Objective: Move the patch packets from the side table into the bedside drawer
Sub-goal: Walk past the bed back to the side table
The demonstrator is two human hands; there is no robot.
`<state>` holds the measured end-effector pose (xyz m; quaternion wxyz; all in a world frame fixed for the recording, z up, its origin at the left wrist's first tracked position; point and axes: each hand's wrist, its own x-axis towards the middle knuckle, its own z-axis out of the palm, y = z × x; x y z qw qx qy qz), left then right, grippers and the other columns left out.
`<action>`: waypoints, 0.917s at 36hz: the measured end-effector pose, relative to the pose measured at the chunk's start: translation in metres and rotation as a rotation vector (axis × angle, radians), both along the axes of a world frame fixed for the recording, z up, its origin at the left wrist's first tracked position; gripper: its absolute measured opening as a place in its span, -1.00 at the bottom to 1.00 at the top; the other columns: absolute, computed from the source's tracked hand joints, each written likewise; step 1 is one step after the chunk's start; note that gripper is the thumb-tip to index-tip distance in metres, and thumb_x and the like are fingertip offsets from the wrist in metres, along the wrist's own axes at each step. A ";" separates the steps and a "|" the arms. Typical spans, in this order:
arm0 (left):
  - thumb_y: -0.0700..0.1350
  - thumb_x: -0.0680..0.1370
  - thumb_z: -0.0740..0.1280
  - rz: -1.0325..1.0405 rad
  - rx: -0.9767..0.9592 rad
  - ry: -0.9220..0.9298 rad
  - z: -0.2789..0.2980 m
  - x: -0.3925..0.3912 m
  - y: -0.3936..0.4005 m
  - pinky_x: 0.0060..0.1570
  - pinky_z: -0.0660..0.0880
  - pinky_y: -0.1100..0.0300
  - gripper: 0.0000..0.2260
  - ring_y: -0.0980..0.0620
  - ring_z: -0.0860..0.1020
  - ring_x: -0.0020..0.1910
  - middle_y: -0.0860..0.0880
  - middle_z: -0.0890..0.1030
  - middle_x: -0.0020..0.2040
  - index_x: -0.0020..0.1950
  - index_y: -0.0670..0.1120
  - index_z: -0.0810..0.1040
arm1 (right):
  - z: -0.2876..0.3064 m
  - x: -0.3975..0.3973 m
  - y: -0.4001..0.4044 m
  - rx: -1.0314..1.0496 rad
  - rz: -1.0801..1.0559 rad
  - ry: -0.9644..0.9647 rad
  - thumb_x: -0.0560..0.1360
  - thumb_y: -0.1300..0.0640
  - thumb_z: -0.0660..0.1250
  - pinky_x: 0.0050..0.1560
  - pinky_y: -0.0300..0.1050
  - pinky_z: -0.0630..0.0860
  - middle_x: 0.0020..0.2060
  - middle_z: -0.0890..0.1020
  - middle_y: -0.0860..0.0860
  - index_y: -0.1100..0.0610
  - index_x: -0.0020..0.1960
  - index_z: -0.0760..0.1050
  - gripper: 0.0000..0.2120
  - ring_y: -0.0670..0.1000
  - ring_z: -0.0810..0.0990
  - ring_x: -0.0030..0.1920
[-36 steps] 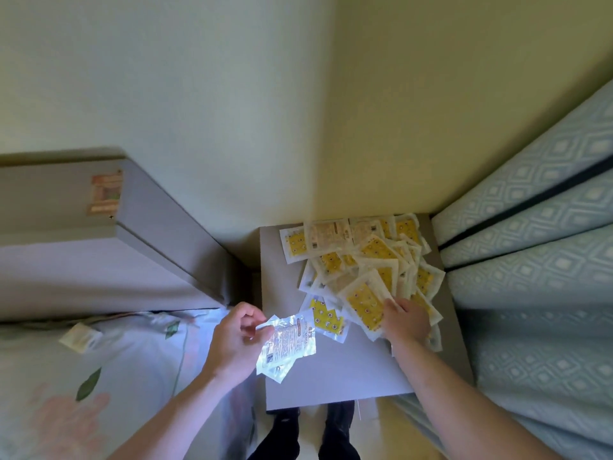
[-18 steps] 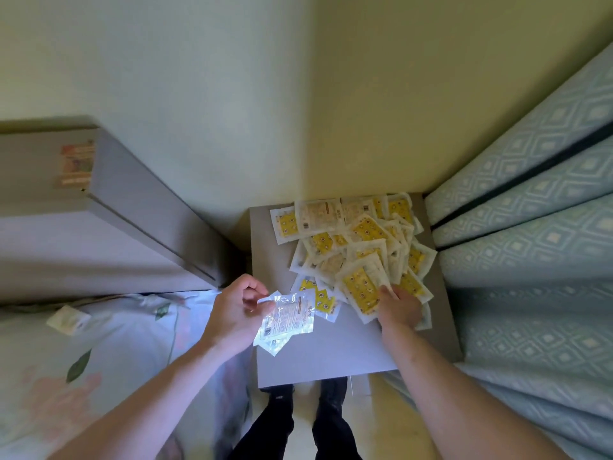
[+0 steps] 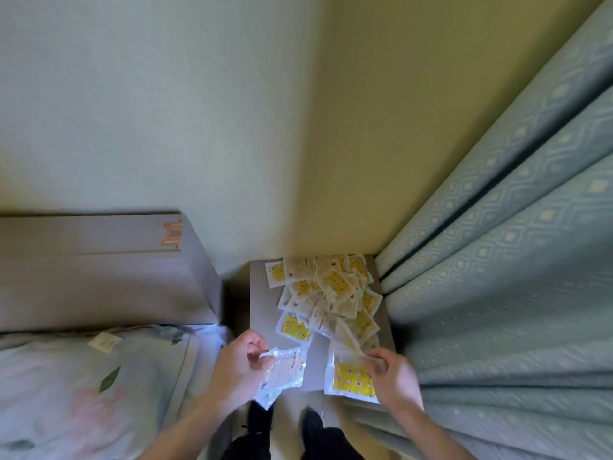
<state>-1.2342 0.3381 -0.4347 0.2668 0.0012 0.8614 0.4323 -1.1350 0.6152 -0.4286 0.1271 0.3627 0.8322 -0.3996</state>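
Left hand (image 3: 237,366) grips clear packets (image 3: 283,368); right hand (image 3: 394,376) pinches a yellow packet (image 3: 351,380); curtain (image 3: 497,293) adjoins.

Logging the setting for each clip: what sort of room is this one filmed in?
Most likely a bedroom. A bed with floral bedding and a grey headboard sits to the left, a small grey side table strewn with patch packets stands in the corner, and patterned blue curtains hang on the right.

A blue patterned curtain (image 3: 497,293) hangs at right, a floral-print bed (image 3: 83,386) and grey headboard (image 3: 99,277) at left.
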 end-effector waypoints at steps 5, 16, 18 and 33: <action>-0.17 0.41 0.47 0.131 -0.005 0.070 0.035 0.041 0.002 -0.25 0.44 0.22 -0.83 0.19 0.57 -0.33 0.20 0.67 -0.30 -0.17 0.02 0.51 | 0.031 0.029 -0.005 0.023 0.113 0.072 0.50 0.15 0.44 -0.24 -0.47 0.45 -0.26 0.69 -0.20 -0.14 -0.17 0.60 -0.81 -0.24 0.63 -0.19; -0.13 0.38 0.52 0.508 -0.039 0.134 0.060 0.185 -0.011 -0.24 0.49 0.27 -0.83 0.17 0.61 -0.25 0.11 0.67 -0.23 -0.17 0.07 0.57 | 0.039 0.062 -0.010 0.023 0.567 0.155 0.53 0.11 0.41 -0.22 -0.54 0.36 -0.32 0.60 -0.28 -0.07 -0.13 0.63 -0.90 -0.38 0.54 -0.24; -0.13 0.39 0.51 0.574 -0.065 0.119 0.066 0.219 -0.014 -0.24 0.51 0.24 -0.84 0.17 0.60 -0.25 0.11 0.66 -0.23 -0.17 0.08 0.56 | 0.042 0.070 -0.017 0.010 0.660 0.178 0.53 0.12 0.42 -0.18 -0.56 0.36 -0.31 0.61 -0.28 -0.04 -0.10 0.65 -0.92 -0.37 0.54 -0.23; -0.22 0.42 0.54 1.196 -0.149 0.244 0.105 0.503 -0.085 -0.29 0.50 0.32 -0.77 0.18 0.60 -0.26 0.20 0.64 -0.24 -0.18 0.06 0.55 | 0.075 0.194 -0.168 -0.164 1.256 0.272 0.54 0.07 0.39 -0.22 -0.33 0.52 -0.25 0.67 -0.16 -0.06 -0.12 0.67 -0.90 -0.18 0.62 -0.20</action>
